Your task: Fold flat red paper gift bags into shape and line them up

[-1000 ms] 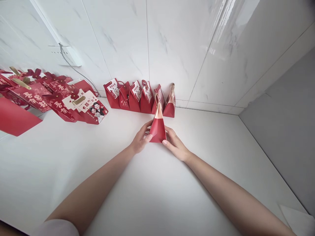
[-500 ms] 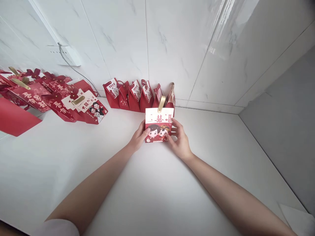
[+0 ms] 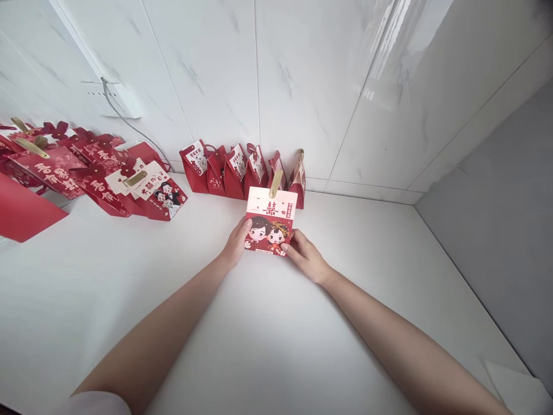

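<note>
Between my two hands is a red and white gift box (image 3: 271, 222) with a cartoon couple on its front and a gold loop handle on top. My left hand (image 3: 236, 242) grips its left side, thumb on the front edge. At the lower right corner my right hand (image 3: 307, 256) holds it, thumb on the front and the other fingers partly hidden behind. Just beyond the box, a row of similar red gift boxes (image 3: 235, 170) stands along the wall; the held box partly covers one of them.
To the left, a cluster of red gift boxes (image 3: 103, 178) with ribbon and gold handles crowds the white table (image 3: 276, 340). A grey cable (image 3: 125, 118) runs down from a wall socket (image 3: 113, 99). The tiled wall (image 3: 311, 86) bounds the back, a grey surface (image 3: 496, 230) the right.
The held gift box has moved slightly left and toward me, tilting a little. My right hand has slid lower on its side, and more of the row's right-end box shows.
</note>
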`<action>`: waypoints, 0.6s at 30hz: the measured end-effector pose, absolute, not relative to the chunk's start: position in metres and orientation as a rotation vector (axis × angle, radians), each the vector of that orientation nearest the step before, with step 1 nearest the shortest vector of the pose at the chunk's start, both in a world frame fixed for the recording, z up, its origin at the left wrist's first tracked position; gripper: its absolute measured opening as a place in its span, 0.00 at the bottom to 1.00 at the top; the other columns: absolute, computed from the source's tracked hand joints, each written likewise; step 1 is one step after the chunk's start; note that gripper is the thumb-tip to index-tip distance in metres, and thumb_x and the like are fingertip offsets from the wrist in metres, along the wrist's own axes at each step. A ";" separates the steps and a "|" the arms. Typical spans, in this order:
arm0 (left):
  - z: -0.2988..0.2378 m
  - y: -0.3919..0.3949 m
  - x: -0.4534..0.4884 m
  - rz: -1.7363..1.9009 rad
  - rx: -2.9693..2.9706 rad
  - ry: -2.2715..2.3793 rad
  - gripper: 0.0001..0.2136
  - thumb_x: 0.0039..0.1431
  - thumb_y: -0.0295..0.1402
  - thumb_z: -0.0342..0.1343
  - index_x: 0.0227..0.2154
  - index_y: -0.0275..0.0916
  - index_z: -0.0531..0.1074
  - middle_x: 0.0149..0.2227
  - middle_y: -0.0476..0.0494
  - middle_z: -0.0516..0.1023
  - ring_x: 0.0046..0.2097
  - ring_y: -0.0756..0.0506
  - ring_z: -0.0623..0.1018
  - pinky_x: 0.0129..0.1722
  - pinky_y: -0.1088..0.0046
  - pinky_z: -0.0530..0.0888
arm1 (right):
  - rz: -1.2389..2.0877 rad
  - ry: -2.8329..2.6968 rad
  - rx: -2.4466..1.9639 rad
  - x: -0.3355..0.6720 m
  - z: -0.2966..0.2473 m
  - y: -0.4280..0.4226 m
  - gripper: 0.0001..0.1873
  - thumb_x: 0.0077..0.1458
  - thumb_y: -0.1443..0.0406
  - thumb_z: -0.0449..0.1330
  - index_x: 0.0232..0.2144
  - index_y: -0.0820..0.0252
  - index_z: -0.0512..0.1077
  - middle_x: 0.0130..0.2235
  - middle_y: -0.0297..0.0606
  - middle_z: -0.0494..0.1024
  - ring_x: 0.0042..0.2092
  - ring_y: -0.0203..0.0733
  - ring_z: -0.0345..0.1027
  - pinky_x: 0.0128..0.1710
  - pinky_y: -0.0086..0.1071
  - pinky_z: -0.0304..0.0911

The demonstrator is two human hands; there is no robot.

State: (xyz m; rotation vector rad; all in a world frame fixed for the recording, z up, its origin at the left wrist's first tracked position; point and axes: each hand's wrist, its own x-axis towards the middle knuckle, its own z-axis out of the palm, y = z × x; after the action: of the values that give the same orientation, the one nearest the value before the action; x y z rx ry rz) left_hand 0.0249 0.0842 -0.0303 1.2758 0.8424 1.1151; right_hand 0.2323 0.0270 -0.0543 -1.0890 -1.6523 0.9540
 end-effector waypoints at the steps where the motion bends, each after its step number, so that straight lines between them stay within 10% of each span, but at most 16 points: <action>1: -0.031 0.084 0.025 1.118 1.282 0.852 0.24 0.62 0.51 0.51 0.51 0.37 0.71 0.52 0.38 0.78 0.53 0.36 0.77 0.54 0.57 0.72 | 0.944 -1.664 -1.093 0.232 -0.055 0.027 0.17 0.65 0.52 0.54 0.49 0.55 0.65 0.51 0.41 0.73 0.51 0.46 0.68 0.54 0.43 0.64; 13: -0.031 0.087 0.020 1.123 1.234 0.780 0.25 0.63 0.48 0.51 0.58 0.40 0.67 0.56 0.39 0.74 0.55 0.37 0.75 0.55 0.57 0.72 | 1.044 -1.627 -0.995 0.232 -0.048 0.025 0.17 0.62 0.51 0.58 0.45 0.54 0.64 0.50 0.41 0.74 0.50 0.47 0.70 0.52 0.43 0.66; 18: -0.026 0.094 0.013 1.004 1.134 0.789 0.32 0.61 0.45 0.55 0.67 0.53 0.54 0.52 0.46 0.78 0.44 0.40 0.81 0.43 0.60 0.78 | 1.127 -1.587 -0.786 0.232 -0.045 0.022 0.43 0.51 0.50 0.68 0.61 0.51 0.51 0.59 0.46 0.67 0.52 0.50 0.69 0.51 0.44 0.67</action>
State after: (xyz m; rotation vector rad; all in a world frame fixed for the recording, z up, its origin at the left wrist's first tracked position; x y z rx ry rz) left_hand 0.0134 0.0941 -0.0259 1.1342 0.7890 1.0043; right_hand 0.2322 0.0216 -0.0449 -0.7863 -1.5870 1.1272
